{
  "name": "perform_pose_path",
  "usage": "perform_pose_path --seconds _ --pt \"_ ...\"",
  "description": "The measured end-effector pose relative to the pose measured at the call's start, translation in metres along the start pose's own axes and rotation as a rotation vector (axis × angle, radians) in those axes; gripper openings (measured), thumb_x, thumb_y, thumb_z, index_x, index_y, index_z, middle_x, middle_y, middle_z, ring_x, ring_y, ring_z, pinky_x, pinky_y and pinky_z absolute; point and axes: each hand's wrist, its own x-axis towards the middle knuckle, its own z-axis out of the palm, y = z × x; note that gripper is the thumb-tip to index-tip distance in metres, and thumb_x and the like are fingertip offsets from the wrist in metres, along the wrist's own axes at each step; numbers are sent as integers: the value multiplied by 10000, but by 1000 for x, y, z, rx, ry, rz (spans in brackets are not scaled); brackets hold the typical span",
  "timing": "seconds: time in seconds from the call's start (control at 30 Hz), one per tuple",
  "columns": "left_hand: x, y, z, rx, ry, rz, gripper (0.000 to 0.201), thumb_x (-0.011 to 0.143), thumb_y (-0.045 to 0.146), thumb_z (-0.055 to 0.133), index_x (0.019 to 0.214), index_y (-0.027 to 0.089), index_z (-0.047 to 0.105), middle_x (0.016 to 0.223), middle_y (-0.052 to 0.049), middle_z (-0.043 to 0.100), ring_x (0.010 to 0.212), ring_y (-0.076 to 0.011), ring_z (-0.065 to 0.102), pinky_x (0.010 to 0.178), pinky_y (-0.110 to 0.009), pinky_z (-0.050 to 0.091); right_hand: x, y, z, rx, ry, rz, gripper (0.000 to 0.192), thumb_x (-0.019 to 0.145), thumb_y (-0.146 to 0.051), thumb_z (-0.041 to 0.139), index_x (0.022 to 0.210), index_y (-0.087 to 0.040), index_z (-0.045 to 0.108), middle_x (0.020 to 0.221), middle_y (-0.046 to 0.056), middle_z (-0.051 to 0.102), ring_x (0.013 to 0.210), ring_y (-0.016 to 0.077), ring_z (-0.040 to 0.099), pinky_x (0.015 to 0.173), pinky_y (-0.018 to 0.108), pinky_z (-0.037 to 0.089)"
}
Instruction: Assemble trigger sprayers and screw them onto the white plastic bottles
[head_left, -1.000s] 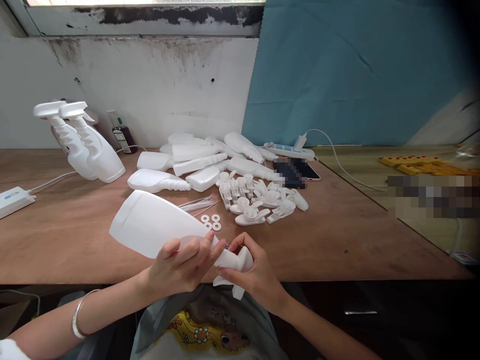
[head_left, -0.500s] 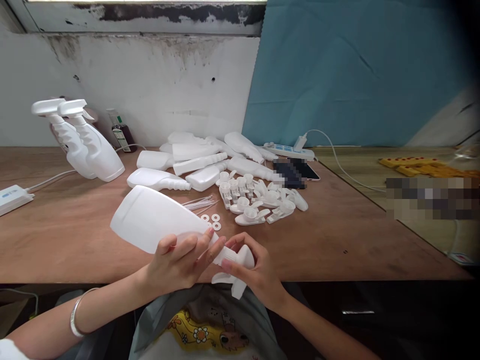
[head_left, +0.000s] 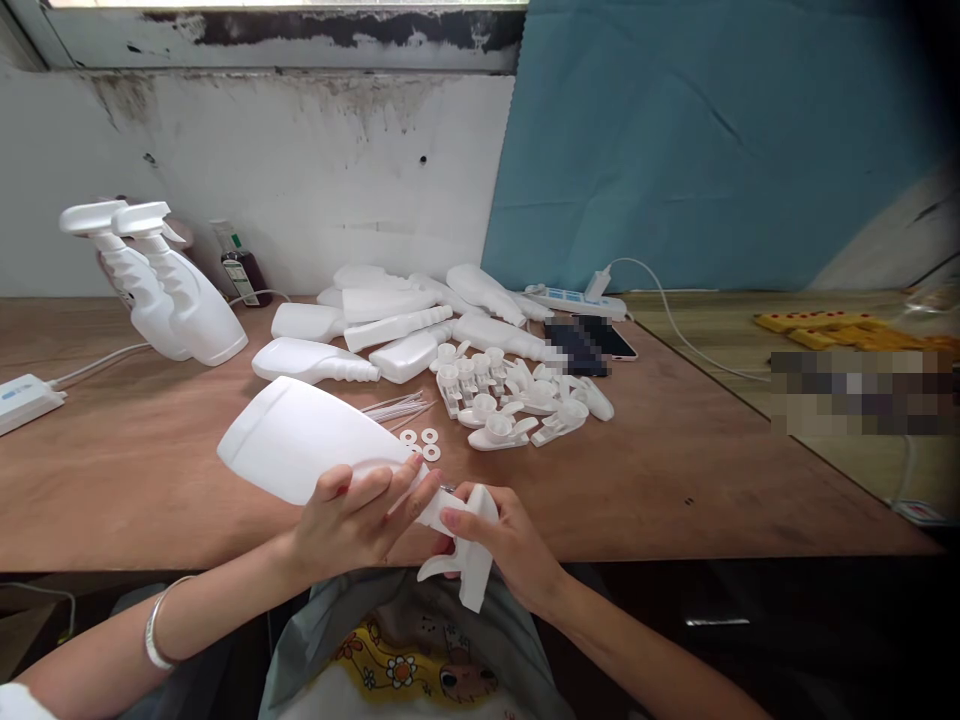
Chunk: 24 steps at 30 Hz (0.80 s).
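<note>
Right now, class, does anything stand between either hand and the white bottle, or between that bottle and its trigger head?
Nothing visible does. The left hand holds the white bottle towards its neck, and the right hand grips the trigger head at the neck's end, partly hiding the join.

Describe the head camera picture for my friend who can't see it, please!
A person's left hand holds a white bottle while their right hand grips the spray top at its narrow end. On the brown table lie more bottles, loose spray tops and small white rings.
</note>
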Motion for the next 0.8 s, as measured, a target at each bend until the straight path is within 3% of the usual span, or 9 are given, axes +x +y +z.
perform_pose_path --seconds 0.1,0.17,0.23,0.33,0.43,0.5,0.6,0.73,0.8 --pt "1 -4 -3 29 -11 -4 331 782 335 598 1102 251 604 1127 0 630 741 -159 480 602 -306 204 1 0 -1 105 -95 9 345 713 -478 652 740 -168 503 598 -9 599 535 136 584 529 292 530" --pt "3 -10 -9 70 -22 -34 331 784 281 600 1114 251 595 1094 3 643 739 -152 497 599 -304 211 -1 -2 -6 48 -147 -116 338 816 -506 509 896 -178 528 721 24 628 645 164 624 597 321 549" --pt "6 -17 -16 113 -38 -78 371 755 214 633 1122 243 583 1029 2 664 741 -143 517 599 -300 220 -2 -5 -14 -154 -135 -375 347 894 -442 383 1119 -196 478 1000 88 620 863 197 626 720 349 546" --pt "7 -23 -24 152 -59 -86 432 724 142 657 1138 227 565 985 4 677 713 -127 523 591 -294 221 1 -6 -24 -694 5 -923 395 888 -264 418 1275 -203 370 1336 142 408 1172 247 468 901 407 470" --pt "6 -21 -24 136 -61 -71 431 733 118 639 1139 241 564 1028 15 667 714 -110 530 592 -297 220 8 -2 -27 -1114 174 -1337 417 835 -181 503 1241 -146 415 1251 177 484 1173 271 460 917 432 457" --pt "3 -17 -20 107 -56 -77 415 736 130 637 1127 252 573 1045 19 662 725 -107 538 604 -299 225 10 2 -26 -1183 211 -1409 348 820 -160 527 1162 -121 476 1112 170 583 1075 263 536 881 418 480" --pt "-2 -14 -14 82 -48 -76 418 736 138 630 1135 252 575 1083 -6 649 742 -124 542 610 -301 214 6 7 -21 -983 153 -1101 136 841 -247 527 901 -132 568 827 103 656 790 226 631 707 360 531" --pt "-2 -12 -15 123 -54 -31 394 735 137 614 1114 246 598 1094 -6 644 736 -130 537 585 -300 196 -1 9 -9 -388 25 -322 399 882 -468 416 681 -143 531 565 23 581 490 132 570 467 240 471" --pt "1 -10 -17 147 -76 -29 364 742 110 595 1080 242 615 1057 9 658 721 -123 536 589 -302 212 -2 8 -4 -201 -12 -172 451 850 -540 428 668 -140 528 551 17 571 480 111 548 466 218 450"
